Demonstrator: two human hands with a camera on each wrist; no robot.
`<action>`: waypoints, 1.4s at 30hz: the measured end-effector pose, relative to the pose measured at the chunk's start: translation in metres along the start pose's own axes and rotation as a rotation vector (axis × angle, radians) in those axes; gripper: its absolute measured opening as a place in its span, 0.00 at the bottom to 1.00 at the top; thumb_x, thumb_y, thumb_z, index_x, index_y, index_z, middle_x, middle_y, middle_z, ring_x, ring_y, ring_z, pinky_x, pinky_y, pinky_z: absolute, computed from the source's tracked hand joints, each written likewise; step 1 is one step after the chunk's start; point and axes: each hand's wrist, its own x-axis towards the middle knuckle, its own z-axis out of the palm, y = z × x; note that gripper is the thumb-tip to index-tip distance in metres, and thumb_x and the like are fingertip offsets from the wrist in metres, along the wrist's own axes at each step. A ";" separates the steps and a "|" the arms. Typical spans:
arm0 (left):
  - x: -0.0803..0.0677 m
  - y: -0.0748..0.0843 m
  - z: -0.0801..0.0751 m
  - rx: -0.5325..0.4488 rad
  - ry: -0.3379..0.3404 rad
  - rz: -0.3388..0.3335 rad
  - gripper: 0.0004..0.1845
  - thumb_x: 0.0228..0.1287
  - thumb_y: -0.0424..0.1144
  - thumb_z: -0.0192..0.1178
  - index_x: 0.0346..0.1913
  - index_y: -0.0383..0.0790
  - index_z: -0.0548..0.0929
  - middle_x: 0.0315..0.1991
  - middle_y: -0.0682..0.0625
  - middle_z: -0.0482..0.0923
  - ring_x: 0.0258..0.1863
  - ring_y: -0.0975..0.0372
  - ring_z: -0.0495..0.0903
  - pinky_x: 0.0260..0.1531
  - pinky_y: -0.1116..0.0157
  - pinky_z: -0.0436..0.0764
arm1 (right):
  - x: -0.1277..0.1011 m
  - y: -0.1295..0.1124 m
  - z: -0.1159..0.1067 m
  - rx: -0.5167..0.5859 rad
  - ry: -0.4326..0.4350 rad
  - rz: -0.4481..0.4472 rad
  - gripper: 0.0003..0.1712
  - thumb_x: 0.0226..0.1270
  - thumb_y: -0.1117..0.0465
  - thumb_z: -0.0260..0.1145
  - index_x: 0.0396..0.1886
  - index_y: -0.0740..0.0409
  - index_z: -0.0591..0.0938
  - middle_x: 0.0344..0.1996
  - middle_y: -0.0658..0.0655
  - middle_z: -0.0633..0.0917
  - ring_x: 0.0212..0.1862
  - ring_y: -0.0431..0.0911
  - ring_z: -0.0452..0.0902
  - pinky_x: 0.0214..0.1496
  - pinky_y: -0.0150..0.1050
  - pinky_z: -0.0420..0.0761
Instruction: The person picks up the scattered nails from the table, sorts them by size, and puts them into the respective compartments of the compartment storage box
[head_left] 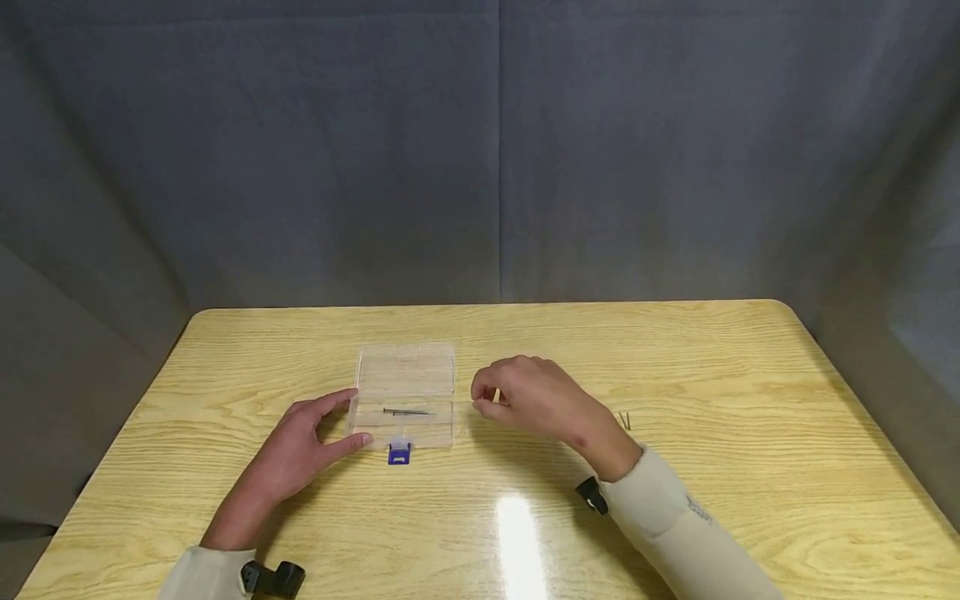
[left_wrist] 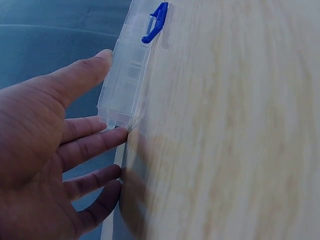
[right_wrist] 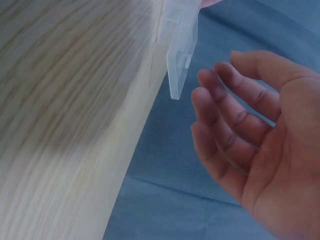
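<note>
A clear plastic box point(head_left: 406, 371) lies unfolded on the table, lid toward the back and a blue clasp point(head_left: 399, 453) at its front. In its front half lie thin metal nails point(head_left: 408, 412), side by side. My left hand point(head_left: 296, 446) touches the box's left end with spread, fairly straight fingers; its thumb is at the front left corner and its index finger near the hinge side. Just right of the box, my right hand point(head_left: 536, 396) is raised above the table. Its fingers are loosely bent, and the right wrist view shows nothing between fingers and thumb.
More thin nails point(head_left: 625, 421) lie on the wooden table point(head_left: 712, 375) beyond my right wrist. Grey curtains point(head_left: 480, 150) hang behind the table and at both sides. Black wrist cameras point(head_left: 273, 578) are worn at both sleeves.
</note>
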 end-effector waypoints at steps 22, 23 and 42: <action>0.001 0.001 -0.001 -0.034 -0.007 0.024 0.39 0.66 0.50 0.72 0.72 0.30 0.73 0.63 0.31 0.77 0.69 0.36 0.67 0.65 0.36 0.66 | -0.040 0.027 -0.009 -0.049 0.002 0.051 0.06 0.70 0.65 0.69 0.42 0.50 0.89 0.36 0.41 0.87 0.29 0.32 0.75 0.32 0.33 0.78; 0.001 0.001 -0.001 -0.032 -0.007 0.022 0.39 0.66 0.50 0.72 0.72 0.30 0.73 0.63 0.32 0.77 0.69 0.36 0.67 0.65 0.36 0.66 | -0.042 0.029 -0.010 -0.047 0.004 0.052 0.06 0.70 0.65 0.69 0.42 0.50 0.89 0.36 0.41 0.86 0.29 0.32 0.76 0.32 0.33 0.78; 0.001 -0.002 0.000 -0.033 0.001 0.036 0.39 0.66 0.52 0.72 0.72 0.31 0.73 0.63 0.33 0.77 0.69 0.36 0.68 0.65 0.36 0.66 | -0.071 0.051 -0.021 -0.086 -0.011 0.087 0.06 0.70 0.65 0.70 0.41 0.50 0.89 0.36 0.40 0.86 0.31 0.31 0.76 0.31 0.32 0.77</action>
